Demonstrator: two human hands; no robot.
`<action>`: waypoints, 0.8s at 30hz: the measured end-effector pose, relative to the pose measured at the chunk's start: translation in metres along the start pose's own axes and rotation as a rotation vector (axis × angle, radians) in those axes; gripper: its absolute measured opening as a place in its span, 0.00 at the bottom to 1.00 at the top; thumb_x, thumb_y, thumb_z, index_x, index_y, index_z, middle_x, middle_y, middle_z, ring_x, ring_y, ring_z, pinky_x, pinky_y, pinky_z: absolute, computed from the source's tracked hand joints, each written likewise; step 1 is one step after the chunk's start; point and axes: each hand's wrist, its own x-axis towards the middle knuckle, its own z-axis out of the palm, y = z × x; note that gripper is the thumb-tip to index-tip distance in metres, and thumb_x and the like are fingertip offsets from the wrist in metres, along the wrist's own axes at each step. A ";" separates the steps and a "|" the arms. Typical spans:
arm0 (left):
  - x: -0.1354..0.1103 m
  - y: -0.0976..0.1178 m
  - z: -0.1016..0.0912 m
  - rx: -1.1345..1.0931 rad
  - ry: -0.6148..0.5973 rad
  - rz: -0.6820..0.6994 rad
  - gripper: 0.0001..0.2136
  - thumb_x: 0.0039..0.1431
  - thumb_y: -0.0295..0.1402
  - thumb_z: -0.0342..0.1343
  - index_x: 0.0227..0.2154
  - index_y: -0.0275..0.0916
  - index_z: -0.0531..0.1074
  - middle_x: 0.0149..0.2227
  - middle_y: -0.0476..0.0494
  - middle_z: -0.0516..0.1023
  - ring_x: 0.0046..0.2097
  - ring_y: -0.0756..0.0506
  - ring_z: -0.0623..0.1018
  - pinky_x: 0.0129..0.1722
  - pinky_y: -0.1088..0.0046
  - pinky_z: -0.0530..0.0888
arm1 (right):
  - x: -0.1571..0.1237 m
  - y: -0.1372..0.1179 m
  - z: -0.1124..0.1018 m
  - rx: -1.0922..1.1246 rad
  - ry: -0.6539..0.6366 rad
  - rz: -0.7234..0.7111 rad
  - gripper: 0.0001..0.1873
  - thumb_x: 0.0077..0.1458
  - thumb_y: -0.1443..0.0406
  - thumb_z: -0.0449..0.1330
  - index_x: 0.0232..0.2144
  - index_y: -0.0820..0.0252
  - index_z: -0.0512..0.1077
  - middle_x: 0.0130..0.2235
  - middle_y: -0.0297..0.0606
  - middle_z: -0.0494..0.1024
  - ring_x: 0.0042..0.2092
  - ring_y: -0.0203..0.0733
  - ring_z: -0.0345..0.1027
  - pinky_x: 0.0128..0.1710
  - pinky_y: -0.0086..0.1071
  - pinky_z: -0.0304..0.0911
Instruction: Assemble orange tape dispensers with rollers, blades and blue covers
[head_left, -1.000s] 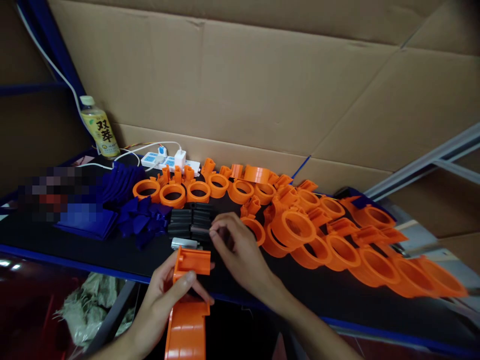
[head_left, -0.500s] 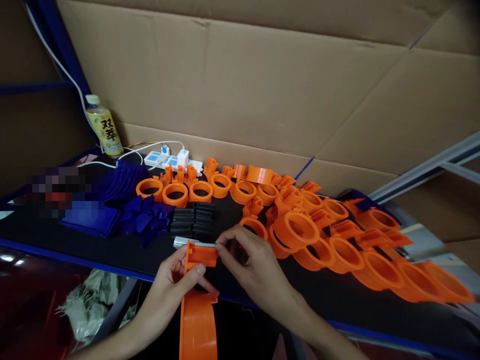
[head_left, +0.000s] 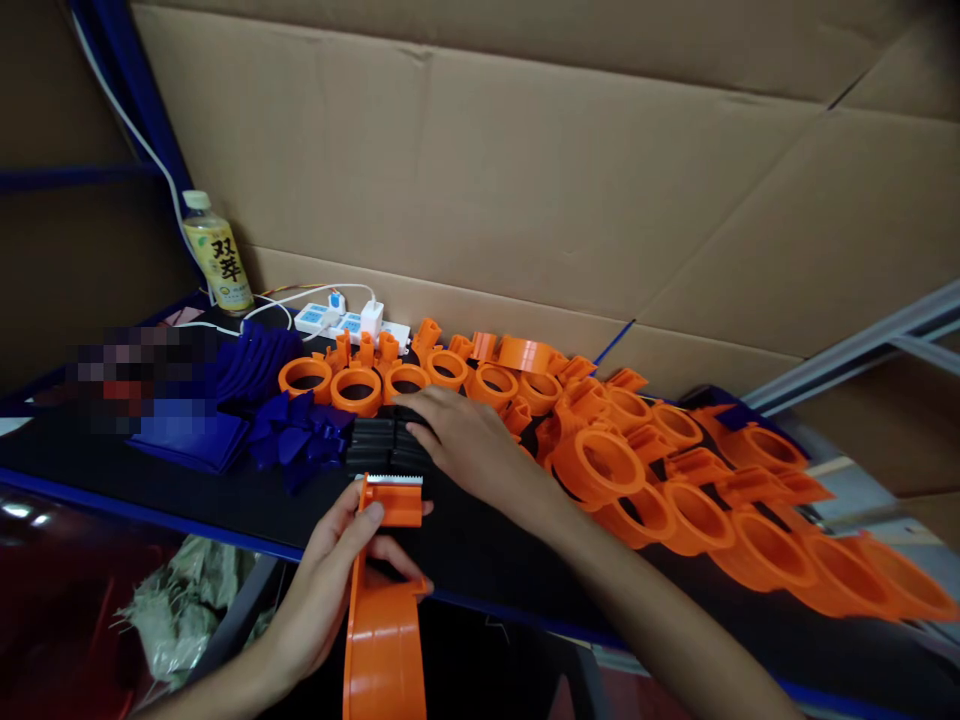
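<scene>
My left hand [head_left: 322, 580] grips an orange plastic tape dispenser [head_left: 386, 640], thumb on its front and fingers around behind. Along the dispenser's upper end lies a toothed metal blade strip [head_left: 397, 480]. My right hand [head_left: 476, 450] is stretched over the stack of black ribbed plastic pieces [head_left: 371, 440], its thumb and forefinger apart. Its fingertips are at the right part of that stack; whether they touch a piece I cannot tell. Nothing shows between those fingers.
Many orange dispenser bodies [head_left: 697, 515] crowd the right and back of the black tabletop [head_left: 495, 560]. Dark blue plastic parts [head_left: 292, 440] lie on the left. Behind them are a white power strip [head_left: 311, 320] with cables and a yellow-labelled bottle [head_left: 221, 260]. Cardboard [head_left: 525, 180] walls the back.
My right hand has left the blade at the dispenser's top and moved up and away to the black pieces. The left hand, still holding the dispenser, has shifted slightly left.
</scene>
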 end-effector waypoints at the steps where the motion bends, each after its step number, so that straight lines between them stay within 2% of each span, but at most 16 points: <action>1: 0.000 0.000 0.000 0.000 -0.002 -0.001 0.20 0.67 0.45 0.55 0.53 0.35 0.68 0.30 0.39 0.83 0.28 0.41 0.83 0.28 0.71 0.76 | 0.007 0.003 0.004 -0.040 -0.022 -0.020 0.18 0.67 0.67 0.55 0.58 0.55 0.71 0.57 0.43 0.75 0.57 0.49 0.70 0.51 0.42 0.67; 8: -0.003 0.002 0.001 -0.002 -0.018 -0.001 0.17 0.68 0.44 0.54 0.52 0.39 0.65 0.45 0.33 0.84 0.28 0.43 0.84 0.28 0.71 0.77 | 0.026 0.017 0.026 -0.081 -0.078 -0.094 0.16 0.67 0.70 0.54 0.53 0.57 0.75 0.51 0.43 0.76 0.51 0.45 0.72 0.45 0.36 0.65; 16: -0.003 0.001 -0.002 -0.013 -0.028 -0.001 0.17 0.67 0.45 0.55 0.51 0.39 0.65 0.48 0.31 0.83 0.28 0.43 0.84 0.26 0.72 0.76 | 0.028 0.017 0.030 -0.088 -0.013 -0.115 0.12 0.66 0.68 0.56 0.48 0.60 0.76 0.48 0.43 0.77 0.48 0.43 0.71 0.44 0.34 0.63; 20: -0.003 0.001 -0.001 -0.039 -0.013 0.010 0.17 0.68 0.44 0.54 0.52 0.39 0.65 0.49 0.31 0.82 0.29 0.43 0.84 0.28 0.69 0.78 | 0.024 0.018 0.020 -0.069 0.113 -0.085 0.12 0.65 0.65 0.57 0.47 0.61 0.77 0.45 0.44 0.79 0.46 0.44 0.71 0.44 0.34 0.64; 22: -0.002 0.001 0.000 -0.062 -0.009 0.032 0.16 0.69 0.43 0.53 0.52 0.39 0.65 0.52 0.30 0.81 0.32 0.42 0.85 0.32 0.65 0.80 | 0.017 0.019 0.011 0.057 0.218 -0.025 0.11 0.63 0.65 0.58 0.46 0.59 0.77 0.39 0.39 0.79 0.39 0.40 0.71 0.40 0.32 0.64; 24: -0.002 0.001 0.000 -0.086 0.001 0.059 0.15 0.69 0.42 0.53 0.51 0.40 0.64 0.55 0.30 0.79 0.36 0.40 0.85 0.36 0.62 0.81 | 0.005 0.017 0.000 0.276 0.282 0.039 0.11 0.63 0.64 0.59 0.46 0.58 0.78 0.31 0.34 0.75 0.31 0.35 0.67 0.35 0.30 0.63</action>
